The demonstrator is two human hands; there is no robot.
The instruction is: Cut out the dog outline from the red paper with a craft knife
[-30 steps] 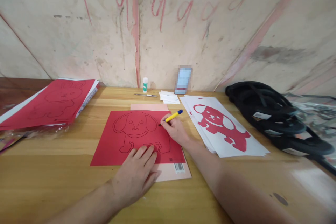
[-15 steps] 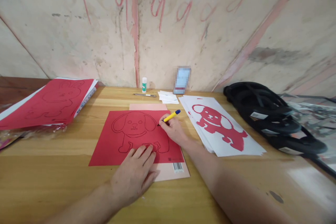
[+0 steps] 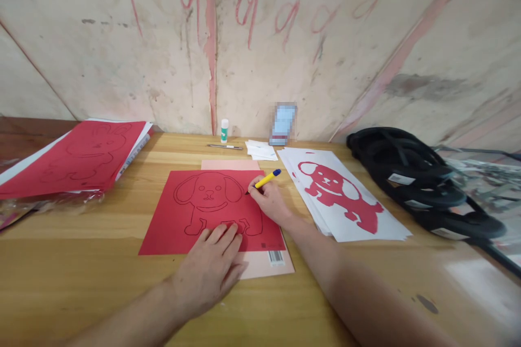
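A red sheet of paper [image 3: 163, 217] bearing a black-outlined dog lies on the wooden table. Under it, a pink sheet [image 3: 262, 265] with a barcode label sticks out at the front and back. My left hand [image 3: 211, 260] rests flat on the lower edge of the red sheet, fingers stretched out over the dog's legs. In my right hand [image 3: 268, 200] is a yellow pen [image 3: 266, 179] with a blue end, pinched between the fingers. Its dark tip points at the paper just right of the dog's right-hand ear; whether it touches cannot be made out.
To the right, white sheets [image 3: 317, 211] carry a red cut-paper dog, beside black headgear with straps [image 3: 407, 168]. More red sheets [image 3: 93, 157] are stacked at left. A glue stick [image 3: 224, 131], a thin pen [image 3: 225, 147], white paper pieces [image 3: 260, 150] and a blurred phone [image 3: 283, 124] are near the wall.
Hardly anything differs. The pen tip and my right hand stay near the dog's right-hand ear, and my left hand keeps its place on the sheet. The whole view has shifted very slightly.
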